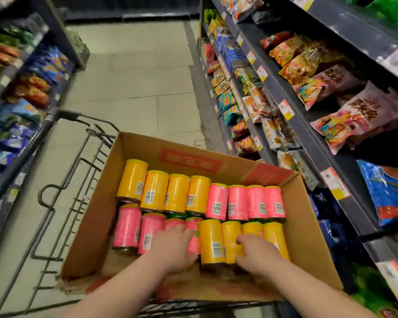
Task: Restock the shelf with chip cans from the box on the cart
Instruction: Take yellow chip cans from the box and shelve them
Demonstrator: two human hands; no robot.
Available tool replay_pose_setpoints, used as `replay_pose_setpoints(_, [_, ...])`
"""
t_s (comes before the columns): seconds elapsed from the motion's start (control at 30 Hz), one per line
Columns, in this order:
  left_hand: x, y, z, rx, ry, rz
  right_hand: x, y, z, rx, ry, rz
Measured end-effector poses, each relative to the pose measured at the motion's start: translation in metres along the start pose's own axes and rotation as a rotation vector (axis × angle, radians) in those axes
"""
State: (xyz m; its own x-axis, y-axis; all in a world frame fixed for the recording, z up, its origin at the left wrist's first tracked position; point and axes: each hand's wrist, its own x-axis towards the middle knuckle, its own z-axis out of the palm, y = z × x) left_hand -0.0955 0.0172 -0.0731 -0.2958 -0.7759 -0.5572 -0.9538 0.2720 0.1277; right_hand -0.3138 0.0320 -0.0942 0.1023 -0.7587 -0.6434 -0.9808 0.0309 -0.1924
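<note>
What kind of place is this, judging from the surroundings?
Most likely a supermarket snack aisle: shelves of snack bags on both sides, price tags along the shelf edges, and a cart carrying a box of chip cans.

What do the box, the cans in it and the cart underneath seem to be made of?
The box looks like brown corrugated cardboard, matte, with creased flaps and red print. The cans show a glossy yellow or pink printed wrap with barcodes; likely paperboard tubes, though the body beneath can't be told. The cart is dark metal bar and wire, probably painted, with a dull grey finish.
</note>
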Motion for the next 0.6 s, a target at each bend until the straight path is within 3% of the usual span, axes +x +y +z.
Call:
replay_pose_setpoints(0.3, [0.046,0.015,0.025,-0.222,-0.199,-0.091,0.052,0.022,0.016,0.117,-0.137,0.063])
replay_pose_setpoints(0.6, [0.076,0.028,0.039,-0.663,-0.242,-0.283,0.076,0.018,0.027,0.365,-0.069,0.187])
